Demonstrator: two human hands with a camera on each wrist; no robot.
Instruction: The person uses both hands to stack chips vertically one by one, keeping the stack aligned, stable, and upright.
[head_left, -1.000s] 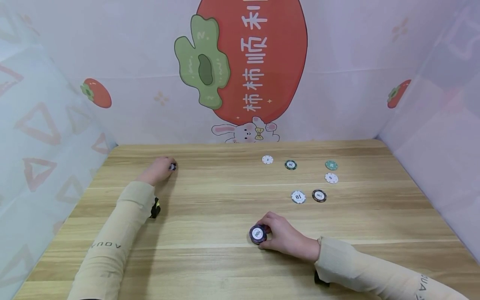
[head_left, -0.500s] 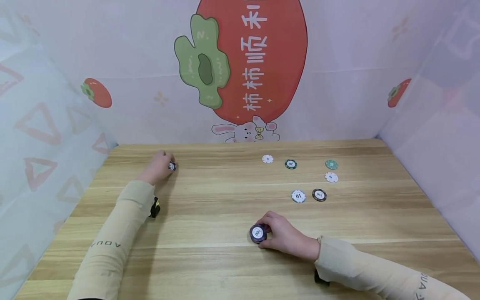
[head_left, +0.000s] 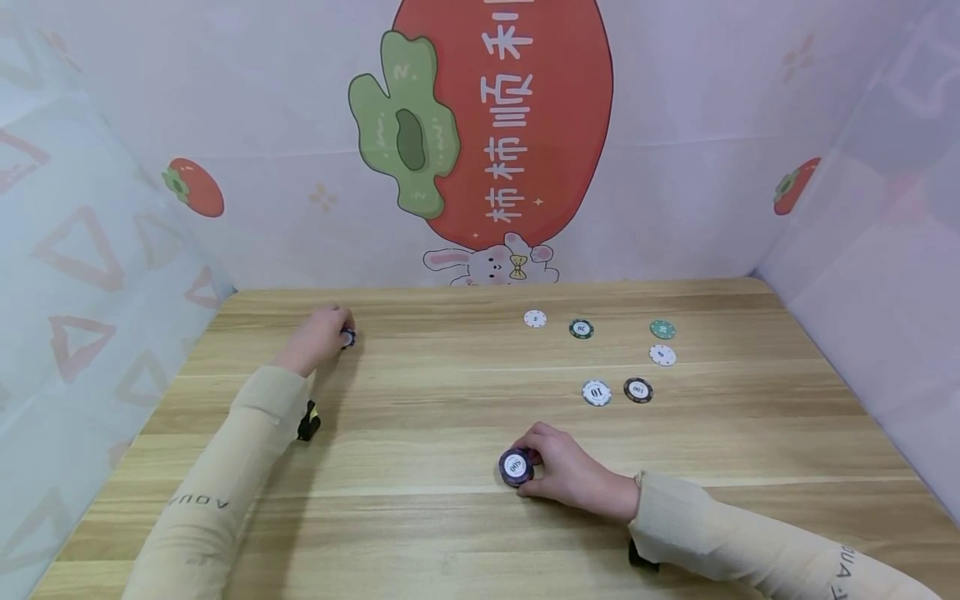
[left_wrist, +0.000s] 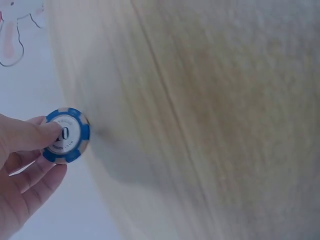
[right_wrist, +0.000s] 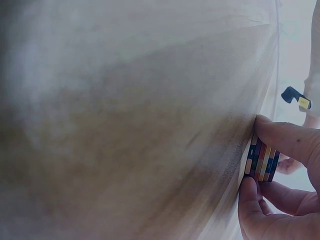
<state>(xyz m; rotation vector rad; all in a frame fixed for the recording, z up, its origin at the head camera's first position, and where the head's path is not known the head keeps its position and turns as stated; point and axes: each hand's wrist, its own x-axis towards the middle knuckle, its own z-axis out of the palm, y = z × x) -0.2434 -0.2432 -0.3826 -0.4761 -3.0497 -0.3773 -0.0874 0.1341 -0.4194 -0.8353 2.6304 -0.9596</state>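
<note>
At the far left of the table, my left hand (head_left: 317, 337) pinches a blue-and-white poker chip (left_wrist: 71, 136) between thumb and fingers. The chip stands on edge, close to the tabletop. Near the front middle, my right hand (head_left: 566, 468) grips a short stack of poker chips (head_left: 516, 467) by its sides. The top chip is dark and marked 500. Seen from the right wrist, the stack (right_wrist: 261, 159) shows several layers in dark blue, red and yellow, with thumb and fingers on opposite sides.
Loose chips lie flat on the wooden table (head_left: 420, 417) to the right: a white chip (head_left: 535, 318), a dark green 20 chip (head_left: 581, 328), a green chip (head_left: 662, 329), another white chip (head_left: 662, 355), a 10 chip (head_left: 597, 392) and a black 100 chip (head_left: 638, 389). Printed cloth walls (head_left: 262, 208) surround it.
My left hand shifts slightly, and the chip in it turns and moves a little right and toward me. My right hand and its chip stack stay in place.
</note>
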